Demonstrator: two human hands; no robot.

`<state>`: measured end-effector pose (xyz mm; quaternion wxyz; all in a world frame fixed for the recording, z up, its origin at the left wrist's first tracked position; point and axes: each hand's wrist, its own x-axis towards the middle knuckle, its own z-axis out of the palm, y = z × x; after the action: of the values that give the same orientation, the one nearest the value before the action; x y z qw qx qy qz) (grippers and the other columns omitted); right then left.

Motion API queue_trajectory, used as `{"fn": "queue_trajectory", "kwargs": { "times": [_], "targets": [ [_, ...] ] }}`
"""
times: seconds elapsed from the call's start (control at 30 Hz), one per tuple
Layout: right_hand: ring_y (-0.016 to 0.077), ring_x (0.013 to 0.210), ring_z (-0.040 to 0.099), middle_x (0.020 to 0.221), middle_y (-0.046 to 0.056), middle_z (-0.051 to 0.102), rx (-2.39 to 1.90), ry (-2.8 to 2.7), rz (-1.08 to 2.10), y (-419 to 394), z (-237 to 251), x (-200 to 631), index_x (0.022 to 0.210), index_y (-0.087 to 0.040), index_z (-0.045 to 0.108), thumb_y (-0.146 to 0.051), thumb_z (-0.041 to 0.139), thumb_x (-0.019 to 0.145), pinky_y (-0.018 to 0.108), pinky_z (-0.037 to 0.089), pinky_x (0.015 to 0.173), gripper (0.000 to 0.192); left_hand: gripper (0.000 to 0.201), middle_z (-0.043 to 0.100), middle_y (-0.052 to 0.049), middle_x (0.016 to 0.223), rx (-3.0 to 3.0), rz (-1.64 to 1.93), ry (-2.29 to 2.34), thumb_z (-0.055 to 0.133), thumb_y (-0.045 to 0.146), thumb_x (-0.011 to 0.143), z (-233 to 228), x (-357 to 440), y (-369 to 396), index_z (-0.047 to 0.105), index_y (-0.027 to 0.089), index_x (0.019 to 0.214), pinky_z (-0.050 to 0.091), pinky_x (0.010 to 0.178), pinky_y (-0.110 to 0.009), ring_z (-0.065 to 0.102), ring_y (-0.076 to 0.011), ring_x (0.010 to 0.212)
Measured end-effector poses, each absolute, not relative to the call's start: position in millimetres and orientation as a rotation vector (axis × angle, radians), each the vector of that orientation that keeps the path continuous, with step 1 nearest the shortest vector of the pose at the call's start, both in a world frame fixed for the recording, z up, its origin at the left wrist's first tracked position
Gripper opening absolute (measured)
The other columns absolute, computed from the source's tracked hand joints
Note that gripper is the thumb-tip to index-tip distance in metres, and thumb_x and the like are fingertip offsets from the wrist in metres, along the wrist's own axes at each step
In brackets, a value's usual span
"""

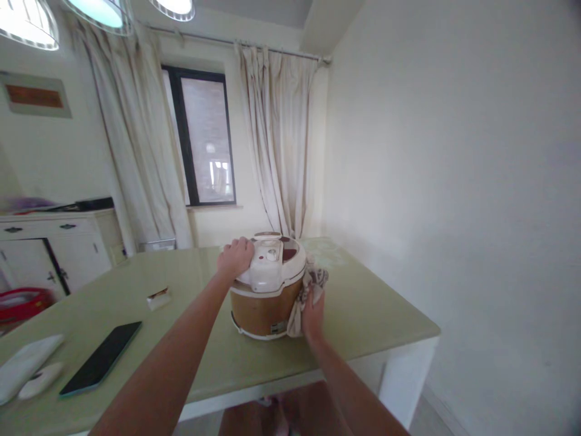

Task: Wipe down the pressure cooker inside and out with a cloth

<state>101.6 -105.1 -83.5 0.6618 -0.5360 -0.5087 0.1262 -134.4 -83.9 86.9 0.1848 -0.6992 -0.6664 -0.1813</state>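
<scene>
Resting the left hand point(236, 257) on the left part of the white lid point(267, 275) of the rice cooker point(263, 312), with fingers bent over it, but cannot tell how tightly. Holding a bunched cloth point(313, 280) in the right hand point(313, 315), with fingers closed around it, and touching with it the right side of the rice cooker. Seeing the rice cooker upright on the green table point(363, 321), with a dark phone point(102, 357) lying to the left.
</scene>
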Motion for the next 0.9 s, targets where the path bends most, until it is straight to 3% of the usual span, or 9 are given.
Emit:
{"fn": "queue_trajectory", "kwargs": {
  "times": [0.13,0.23,0.43,0.6,0.7,0.8,0.9],
  "targets": [
    [0.0391,0.141,0.051,0.149,0.022,0.053,-1.086,-1.308,0.065,-158.3,-103.5,51.2,0.149,-0.019,0.056,-0.066,0.051,0.100,0.062,0.044,0.112,0.068,0.034,0.064,-0.016,0.130,-1.960,-0.502,-1.843,0.041,0.025,0.102,85.6,-135.3,-84.5,0.065,0.023,0.126,0.054,0.100,-0.053,0.063,-0.0310,0.117],
    [0.0348,0.142,0.047,0.152,0.019,0.047,-0.999,-1.314,-0.003,-171.3,-62.8,30.7,0.153,-0.024,0.053,-0.051,0.049,0.106,0.060,0.043,0.114,0.055,0.036,0.063,-0.017,0.133,-1.950,-0.500,-1.847,0.040,0.025,0.103,85.6,-135.4,-85.8,0.064,0.023,0.129,0.055,0.100,-0.051,0.063,-0.0306,0.118],
    [0.0328,0.127,0.055,0.132,0.017,0.060,-1.007,-1.525,-0.191,-139.8,31.8,62.2,0.134,-0.020,0.068,-0.047,0.048,0.106,0.052,0.044,0.111,0.044,0.035,0.061,-0.017,0.139,-1.966,-0.493,-1.859,0.040,0.025,0.104,85.6,-128.4,-88.4,0.065,0.023,0.128,0.052,0.103,-0.051,0.062,-0.0311,0.123],
    [0.0311,0.106,0.067,0.110,0.018,0.071,-1.442,-1.863,-0.080,-91.3,102.4,92.1,0.112,-0.018,0.077,-0.053,0.044,0.108,0.040,0.052,0.092,0.048,0.042,0.066,-0.020,0.134,-1.897,-0.745,-2.102,0.034,0.036,0.107,92.4,-113.6,-93.1,0.059,0.019,0.137,0.049,0.104,-0.054,0.062,-0.0361,0.127],
    [0.0310,0.103,0.069,0.107,0.018,0.073,-1.376,-2.116,-0.203,-83.0,129.6,84.9,0.105,-0.018,0.078,-0.059,0.048,0.106,0.039,0.051,0.089,0.051,0.045,0.068,-0.021,0.136,-1.836,-0.932,-2.258,0.038,0.048,0.106,97.5,-110.6,-94.1,0.056,0.018,0.135,0.050,0.102,-0.052,0.063,-0.0391,0.130],
    [0.0318,0.109,0.065,0.115,0.018,0.071,-1.137,-2.251,-0.438,-93.6,136.5,75.3,0.113,-0.019,0.077,-0.056,0.055,0.103,0.043,0.049,0.096,0.043,0.048,0.074,-0.021,0.125,-1.745,-1.164,-2.373,0.055,0.056,0.098,97.7,-117.9,-91.2,0.059,0.017,0.125,0.052,0.094,-0.045,0.069,-0.0375,0.120],
    [0.0325,0.117,0.060,0.121,0.016,0.069,-0.981,-2.303,-0.597,-106.2,137.3,76.4,0.118,-0.021,0.075,-0.050,0.062,0.101,0.046,0.046,0.101,0.036,0.044,0.080,-0.015,0.101,-1.804,-1.613,-2.289,0.069,0.058,0.086,94.4,-131.2,-88.9,0.070,0.017,0.100,0.054,0.081,-0.037,0.075,-0.0311,0.099]
  ]
}}
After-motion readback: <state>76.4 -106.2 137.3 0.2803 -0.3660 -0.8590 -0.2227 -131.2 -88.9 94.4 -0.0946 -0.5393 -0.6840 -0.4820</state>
